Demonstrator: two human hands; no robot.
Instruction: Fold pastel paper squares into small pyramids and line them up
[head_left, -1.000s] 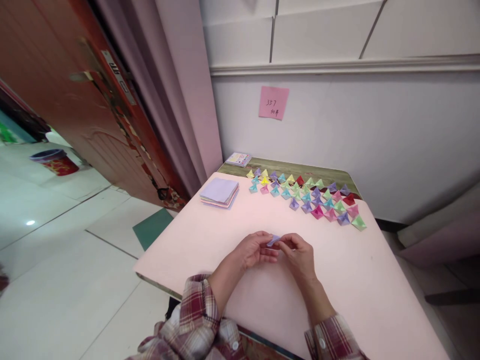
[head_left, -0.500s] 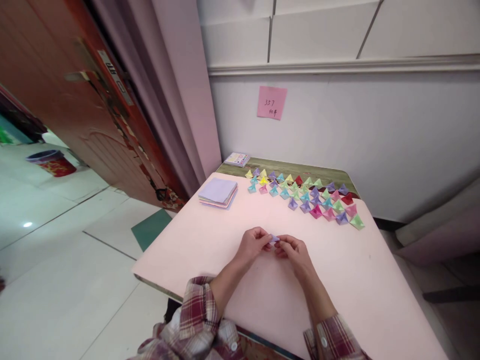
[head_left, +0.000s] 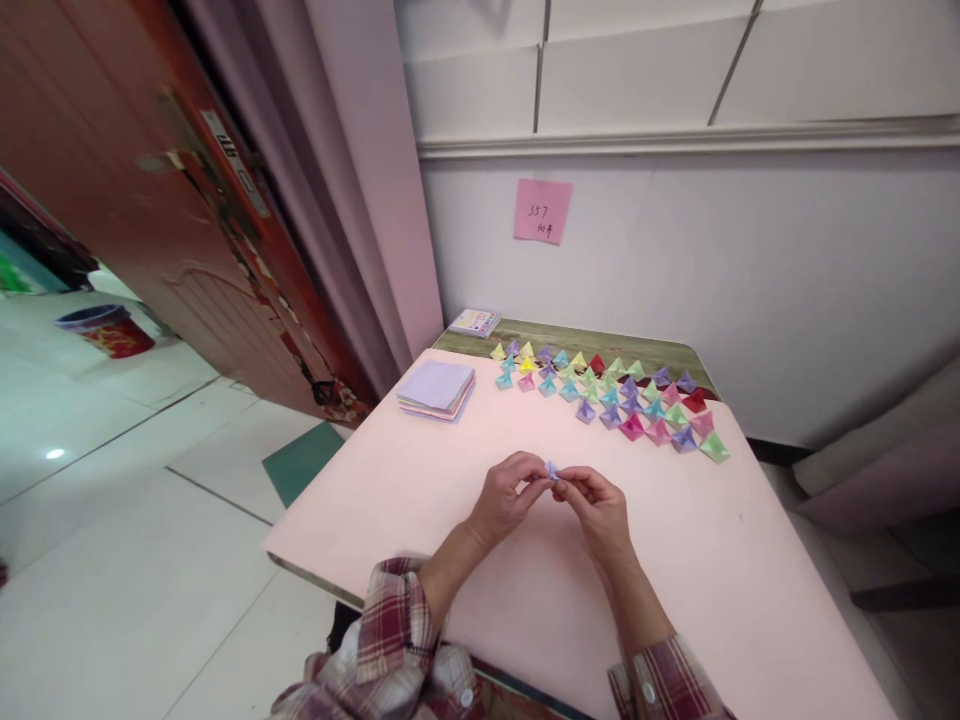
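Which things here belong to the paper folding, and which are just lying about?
In hand: purple paper piece, pinched by left hand and right hand; paper stack; rows of folded pieces.
Lying about: pink wall note; small packet; red bucket.

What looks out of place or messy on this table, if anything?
Nothing much stands out. The folded paper shapes lie in fairly tidy rows at the far side of the table. The paper stack is only slightly fanned at its edges. The left hand and right hand pinch a small lilac piece between them.
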